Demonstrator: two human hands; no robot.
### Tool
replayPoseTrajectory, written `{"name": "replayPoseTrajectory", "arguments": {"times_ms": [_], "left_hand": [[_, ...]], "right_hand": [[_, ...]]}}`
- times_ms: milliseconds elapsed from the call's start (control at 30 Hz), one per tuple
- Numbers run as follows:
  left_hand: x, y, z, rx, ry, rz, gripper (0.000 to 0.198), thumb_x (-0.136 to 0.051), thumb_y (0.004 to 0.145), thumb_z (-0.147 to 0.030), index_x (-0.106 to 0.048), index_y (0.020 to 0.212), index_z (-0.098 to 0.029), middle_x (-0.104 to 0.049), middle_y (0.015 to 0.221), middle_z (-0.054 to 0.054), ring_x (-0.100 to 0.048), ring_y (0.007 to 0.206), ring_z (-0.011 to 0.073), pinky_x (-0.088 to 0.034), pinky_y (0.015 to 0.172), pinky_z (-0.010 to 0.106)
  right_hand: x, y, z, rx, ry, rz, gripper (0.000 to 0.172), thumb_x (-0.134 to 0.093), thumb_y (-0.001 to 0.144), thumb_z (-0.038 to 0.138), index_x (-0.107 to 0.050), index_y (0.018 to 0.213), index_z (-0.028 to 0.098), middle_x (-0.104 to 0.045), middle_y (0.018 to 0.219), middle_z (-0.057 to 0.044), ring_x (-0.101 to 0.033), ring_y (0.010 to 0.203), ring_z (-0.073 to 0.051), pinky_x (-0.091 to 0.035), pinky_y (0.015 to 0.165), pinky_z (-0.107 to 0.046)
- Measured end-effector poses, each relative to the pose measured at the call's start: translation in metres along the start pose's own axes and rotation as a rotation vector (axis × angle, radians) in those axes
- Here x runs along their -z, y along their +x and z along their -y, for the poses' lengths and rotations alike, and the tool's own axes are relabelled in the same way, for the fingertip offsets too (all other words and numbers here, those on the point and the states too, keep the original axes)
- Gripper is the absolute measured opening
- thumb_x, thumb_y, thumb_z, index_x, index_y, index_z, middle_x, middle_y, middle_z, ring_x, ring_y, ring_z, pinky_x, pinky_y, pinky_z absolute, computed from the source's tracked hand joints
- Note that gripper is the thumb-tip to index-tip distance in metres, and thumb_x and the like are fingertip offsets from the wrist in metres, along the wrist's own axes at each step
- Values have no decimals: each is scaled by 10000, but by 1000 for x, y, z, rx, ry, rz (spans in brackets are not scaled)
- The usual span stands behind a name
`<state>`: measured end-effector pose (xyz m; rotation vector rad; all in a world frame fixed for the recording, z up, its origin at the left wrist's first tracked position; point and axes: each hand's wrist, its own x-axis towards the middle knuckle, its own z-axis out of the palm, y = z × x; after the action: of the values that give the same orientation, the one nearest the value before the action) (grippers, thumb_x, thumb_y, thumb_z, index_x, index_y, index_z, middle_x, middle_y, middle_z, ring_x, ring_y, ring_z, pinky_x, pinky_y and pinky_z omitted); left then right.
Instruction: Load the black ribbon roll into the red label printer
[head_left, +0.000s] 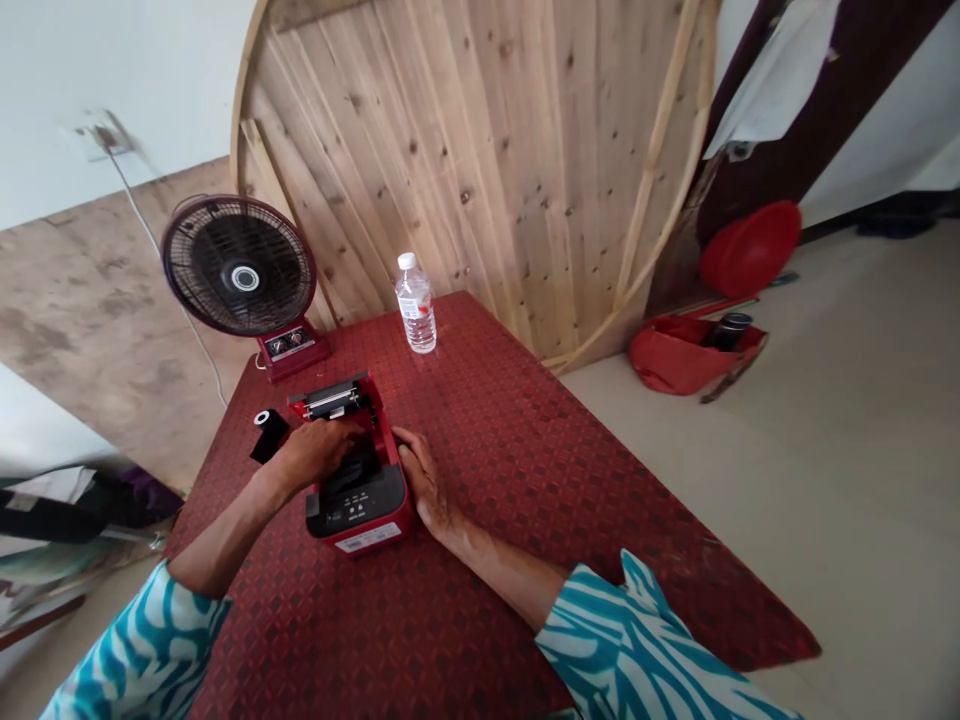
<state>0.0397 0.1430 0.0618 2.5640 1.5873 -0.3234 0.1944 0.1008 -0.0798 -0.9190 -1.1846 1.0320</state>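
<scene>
While the right hand (pixel 429 482) rests spread against the printer (pixel 373 505), the left hand's (pixel 319 449) grip, hidden inside, is unclear.

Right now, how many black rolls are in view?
1: a black roll with white end, on the red patterned table, left of the red and black boxy machine. More may be hidden inside it, under the left hand.

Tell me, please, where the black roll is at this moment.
In the head view, the black roll is left of centre on the table, just left of the printer and left hand, nearer the camera than the fan.
</scene>
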Motion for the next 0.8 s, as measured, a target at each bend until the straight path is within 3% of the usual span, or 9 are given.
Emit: {"name": "replayPoseTrajectory", "arguments": {"times_ms": [200, 400, 567, 700, 800], "left_hand": [[2, -5, -3, -139, 50, 82, 257, -570, 868, -184, -695, 1089, -221, -715, 1144, 70, -657, 1078, 244, -496, 917, 327], [-5, 4, -9, -127, 63, 122, 364, -530, 849, -124, -651, 1181, -206, -710, 1153, 119, -658, 1071, 293, -509, 860, 382], [-1, 13, -2, -206, -1, 211, 330, -597, 804, -129, -679, 1114, -206, -736, 1091, 71, -675, 1021, 249, -504, 835, 309], [3, 6, -5, -196, -40, 180, 352, -595, 819, -141, -650, 1163, -194, -725, 1118, 67, -666, 1043, 233, -498, 850, 298], [9, -16, -5, -206, -102, 52, 388, -595, 832, -158, -623, 1216, -207, -698, 1187, 73, -652, 1068, 234, -490, 896, 327]], "right_hand": [[-1, 0, -1, -12, -5, -14, 432, -396, 930, 506, -592, 1215, 247, -586, 1258, -75, -517, 1223, -208, -359, 1103, -399], [1, -1, 4, -61, -1, 14, 411, -405, 930, 467, -569, 1238, 251, -572, 1295, -65, -502, 1247, -207, -347, 1111, -397], [2, -2, 3, -84, 8, 7, 416, -412, 925, 480, -572, 1237, 255, -575, 1296, -59, -511, 1238, -206, -361, 1101, -388], [2, -1, 2, -68, 1, 10, 424, -416, 921, 498, -581, 1220, 247, -587, 1276, -67, -519, 1229, -214, -369, 1093, -396], [3, -1, 3, -71, -1, 17, 427, -421, 920, 493, -576, 1225, 237, -590, 1277, -73, -517, 1233, -217, -368, 1093, -403]]}}
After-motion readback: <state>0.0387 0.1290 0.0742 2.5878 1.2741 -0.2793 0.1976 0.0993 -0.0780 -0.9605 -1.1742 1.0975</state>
